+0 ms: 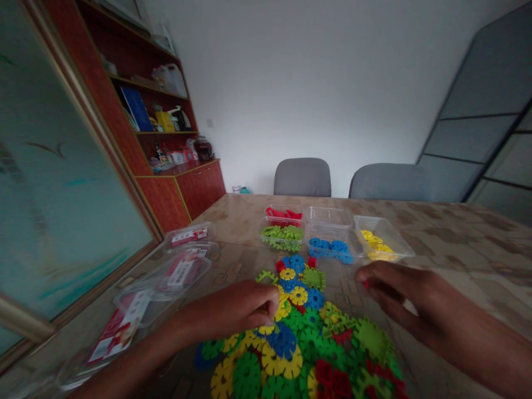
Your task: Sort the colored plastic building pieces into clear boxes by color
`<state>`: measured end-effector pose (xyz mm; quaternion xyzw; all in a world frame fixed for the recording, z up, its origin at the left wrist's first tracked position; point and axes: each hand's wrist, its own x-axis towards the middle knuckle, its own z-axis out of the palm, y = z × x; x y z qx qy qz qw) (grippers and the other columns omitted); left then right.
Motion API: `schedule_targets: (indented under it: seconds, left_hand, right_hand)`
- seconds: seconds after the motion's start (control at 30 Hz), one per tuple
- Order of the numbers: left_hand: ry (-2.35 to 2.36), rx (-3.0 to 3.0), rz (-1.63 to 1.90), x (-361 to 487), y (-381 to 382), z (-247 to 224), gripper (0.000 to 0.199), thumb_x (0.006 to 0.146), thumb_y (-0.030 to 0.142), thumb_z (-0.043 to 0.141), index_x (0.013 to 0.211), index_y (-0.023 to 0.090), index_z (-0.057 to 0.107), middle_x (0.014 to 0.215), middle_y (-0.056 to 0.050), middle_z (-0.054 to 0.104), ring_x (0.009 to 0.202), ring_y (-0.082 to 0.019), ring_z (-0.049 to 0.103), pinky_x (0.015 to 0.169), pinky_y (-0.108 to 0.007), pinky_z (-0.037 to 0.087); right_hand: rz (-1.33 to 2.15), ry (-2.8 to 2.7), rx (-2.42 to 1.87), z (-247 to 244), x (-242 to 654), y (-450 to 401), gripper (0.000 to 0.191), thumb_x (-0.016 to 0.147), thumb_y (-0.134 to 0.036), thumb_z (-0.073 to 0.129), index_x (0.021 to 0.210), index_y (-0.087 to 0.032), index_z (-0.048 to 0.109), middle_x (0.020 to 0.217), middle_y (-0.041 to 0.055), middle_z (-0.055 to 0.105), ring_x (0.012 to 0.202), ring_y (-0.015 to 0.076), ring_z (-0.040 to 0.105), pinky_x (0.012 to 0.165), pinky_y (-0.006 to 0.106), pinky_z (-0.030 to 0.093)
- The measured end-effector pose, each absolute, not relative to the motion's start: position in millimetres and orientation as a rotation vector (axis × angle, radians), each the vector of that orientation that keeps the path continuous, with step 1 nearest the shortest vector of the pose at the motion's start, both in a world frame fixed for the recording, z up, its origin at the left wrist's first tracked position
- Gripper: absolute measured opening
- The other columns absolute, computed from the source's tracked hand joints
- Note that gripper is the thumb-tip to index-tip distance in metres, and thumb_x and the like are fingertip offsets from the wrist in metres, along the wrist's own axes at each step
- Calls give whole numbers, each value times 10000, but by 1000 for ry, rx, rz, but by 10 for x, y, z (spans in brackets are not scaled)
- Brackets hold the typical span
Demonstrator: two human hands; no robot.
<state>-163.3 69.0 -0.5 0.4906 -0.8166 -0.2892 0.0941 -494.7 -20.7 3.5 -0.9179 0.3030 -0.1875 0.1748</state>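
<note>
My left hand [253, 305] is over the left side of a pile of plastic pieces [305, 332], its fingers closed around something I cannot make out. Right of the pile, my right hand [394, 285] pinches a small red piece [366, 284]. The pile mixes green, yellow and blue notched discs with red pieces and lime green squares. Behind it stand clear containers: one with red pieces [284, 213], one with lime green pieces [282, 235], one with blue discs [331, 248] and one with yellow discs [376, 242].
Clear lids with red and white labels [187, 266] lie on the table [440, 244] at the left. A clear container [330, 216] sits behind the blue discs. Two grey chairs [302, 177] stand beyond the far edge, with a wooden shelf unit [162, 183] at the back left.
</note>
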Motion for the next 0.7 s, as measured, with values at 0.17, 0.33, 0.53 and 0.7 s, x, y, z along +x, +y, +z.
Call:
schedule_targets:
  seconds: [0.17,0.33,0.53,0.7]
  left_hand:
    - [-2344,1487,-844,-1590,632,-72,45,916,211,511,893,194,545,834,1,600,759,-152,563,648,-260,366]
    - [-2323,1466,-814,-1558,579,-79,163,931,192,474,1024,185,607,982,-44,655,912,-196,597,780,-293,417]
    - [-2330,1348,-798,-1549,560,-147,243,928,143,490,1124,210,618,1115,-30,657,1038,-177,586,896,-275,402]
    - [-2351,1316,-785,-1622,566,-206,235,931,130,503,1103,222,635,1113,-24,663,1023,-179,597,904,-275,392]
  right_hand:
    - [-221,1155,-2704,-562,-5056,-801,261,849,-233,470,1030,-145,637,982,167,624,830,286,642,735,425,513]
    - [-202,1104,-2687,-701,-5032,-934,188,739,-116,537,898,-143,634,892,119,609,743,235,615,667,335,480]
    - [-250,667,-2386,-540,-4687,-611,119,849,-152,527,919,-168,621,833,31,638,711,157,583,599,236,427]
    - [-336,631,-2290,-456,-4583,-495,98,887,-206,538,930,-179,622,915,47,626,727,144,581,617,244,456]
